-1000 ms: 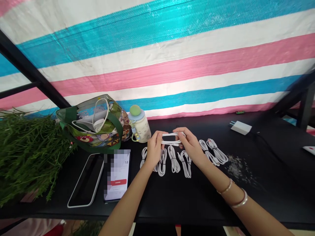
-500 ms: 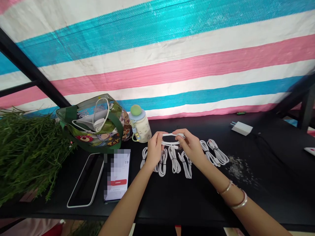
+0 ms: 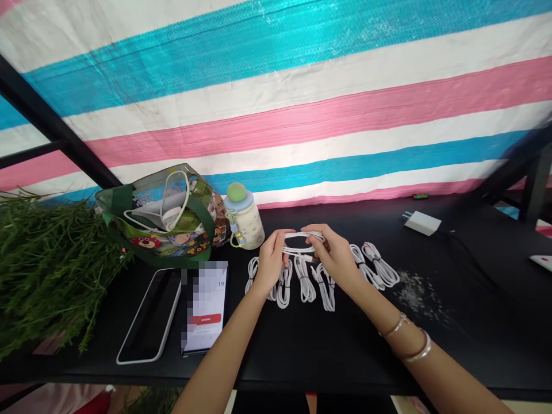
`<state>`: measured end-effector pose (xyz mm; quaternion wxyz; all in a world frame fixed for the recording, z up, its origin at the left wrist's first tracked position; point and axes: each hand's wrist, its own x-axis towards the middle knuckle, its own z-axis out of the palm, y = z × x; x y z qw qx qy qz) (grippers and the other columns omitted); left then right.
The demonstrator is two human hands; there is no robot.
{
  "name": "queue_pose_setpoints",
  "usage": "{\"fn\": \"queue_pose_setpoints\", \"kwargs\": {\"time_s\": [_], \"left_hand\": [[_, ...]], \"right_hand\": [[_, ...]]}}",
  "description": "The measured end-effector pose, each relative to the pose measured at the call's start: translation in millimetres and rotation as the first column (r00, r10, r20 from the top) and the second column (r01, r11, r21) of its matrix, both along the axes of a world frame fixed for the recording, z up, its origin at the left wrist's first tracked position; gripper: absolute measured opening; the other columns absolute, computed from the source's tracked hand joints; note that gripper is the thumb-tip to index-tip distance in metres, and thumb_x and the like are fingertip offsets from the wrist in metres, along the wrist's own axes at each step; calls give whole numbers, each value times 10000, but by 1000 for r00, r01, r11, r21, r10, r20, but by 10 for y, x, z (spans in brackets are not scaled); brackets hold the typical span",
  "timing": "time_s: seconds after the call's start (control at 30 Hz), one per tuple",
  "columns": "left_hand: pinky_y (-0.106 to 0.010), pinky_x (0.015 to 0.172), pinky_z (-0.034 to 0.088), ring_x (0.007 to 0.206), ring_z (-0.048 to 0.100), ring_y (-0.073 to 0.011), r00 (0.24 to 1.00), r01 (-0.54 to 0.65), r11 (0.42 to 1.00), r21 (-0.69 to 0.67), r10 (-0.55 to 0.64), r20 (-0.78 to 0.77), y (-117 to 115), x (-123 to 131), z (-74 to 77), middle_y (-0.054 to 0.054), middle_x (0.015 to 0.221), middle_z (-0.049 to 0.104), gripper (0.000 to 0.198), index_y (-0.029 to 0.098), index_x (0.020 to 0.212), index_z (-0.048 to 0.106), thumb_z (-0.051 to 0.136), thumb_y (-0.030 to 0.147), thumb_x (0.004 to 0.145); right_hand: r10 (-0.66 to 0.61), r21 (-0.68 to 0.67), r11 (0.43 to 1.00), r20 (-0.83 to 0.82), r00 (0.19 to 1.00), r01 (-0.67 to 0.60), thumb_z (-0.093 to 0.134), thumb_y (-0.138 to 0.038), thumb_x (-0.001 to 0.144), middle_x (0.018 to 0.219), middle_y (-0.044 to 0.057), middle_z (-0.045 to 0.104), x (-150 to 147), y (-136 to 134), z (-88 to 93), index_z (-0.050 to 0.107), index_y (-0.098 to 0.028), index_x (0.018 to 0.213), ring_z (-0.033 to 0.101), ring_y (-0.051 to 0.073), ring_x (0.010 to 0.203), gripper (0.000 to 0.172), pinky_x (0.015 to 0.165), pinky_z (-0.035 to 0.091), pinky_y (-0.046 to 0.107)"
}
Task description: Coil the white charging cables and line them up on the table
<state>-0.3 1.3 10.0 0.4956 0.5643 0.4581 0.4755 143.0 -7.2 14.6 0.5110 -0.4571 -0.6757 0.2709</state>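
head-worn view, facing forward-down, near hands [image 3: 271, 261] [image 3: 334, 257]

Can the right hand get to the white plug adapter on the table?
Probably yes: once the right hand lets go of the white cable loop, only flat coiled cables lie toward the white adapter.

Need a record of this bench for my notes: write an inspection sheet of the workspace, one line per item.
Surface: black tabletop, with scattered pale granules on it.
Job's things: white cable loop, held above a row of coiled white cables.
Clutter: clear printed tote bag, bottle, phone in a white case, lit phone, green sprigs.
Hands: left hand and right hand both grip the loop; two bangles on the right forearm.
Cables: white charger with a dark cord; white cord in the bag.
Surroundings: pink, blue and white striped tarp; black frame bar.
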Motion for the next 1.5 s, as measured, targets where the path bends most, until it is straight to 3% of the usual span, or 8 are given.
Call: {"fn": "queue_pose_setpoints", "kwargs": {"time_s": [0.17,0.47,0.67,0.8,0.87,1.13,1.4,1.5], "left_hand": [[-180,425,303,374,347,-74,997,-61,997,38,62,-44,-11,17,21,93,407,324,346,142,865,629,381,379,912],[-173,437,301,386,383,-73,980,-191,979,71,194,-36,-10,1,34,83,428,360,289,168,819,632,373,262,906],[-177,447,310,389,400,-74,977,-201,973,116,208,-46,-3,-6,13,80,432,382,286,167,822,630,368,254,896],[-183,451,315,386,407,-78,979,-186,970,158,198,-59,-24,-4,24,83,423,376,278,171,816,622,373,269,892],[-184,442,310,378,406,-79,980,-179,970,164,191,-61,-32,-3,30,84,419,378,274,173,812,618,379,285,887],[-183,446,306,378,397,-78,979,-186,969,162,197,-52,-45,-4,43,87,409,370,255,173,797,602,381,270,879],[-182,398,272,353,329,-71,975,-193,981,13,190,119,-19,30,57,96,400,333,303,160,808,595,408,384,892],[-178,398,276,361,329,-65,970,-185,983,21,179,166,-23,34,66,94,417,337,330,159,812,598,429,433,885]], "right_hand": [[-29,-38,999,-61,998,27,448,-411,855,659,-5,600,27,31,-10,600,-206,959,533,117,495,275,486,436,242],[-282,18,957,-160,946,289,476,-333,811,619,-4,602,308,244,-71,605,-208,843,587,145,557,183,566,470,278],[-269,13,962,199,943,271,447,-157,749,643,25,651,373,386,-140,624,-198,798,616,177,616,188,589,470,286],[-197,-12,964,643,740,267,443,-76,755,756,57,688,321,547,-93,653,-186,884,631,202,766,270,677,466,294],[-149,-44,965,716,682,257,465,-57,752,783,60,693,281,615,-53,666,-185,902,630,199,774,281,667,454,281],[-57,-87,974,798,600,208,555,-47,727,814,86,688,173,673,8,688,-188,772,621,203,807,199,618,413,245],[-36,-103,977,784,619,188,533,-157,803,814,86,720,181,542,-79,671,-184,758,656,216,783,148,619,430,249],[-58,-96,983,641,765,154,536,-196,775,694,45,705,203,496,-125,649,-191,707,649,201,682,132,587,439,254]]}}
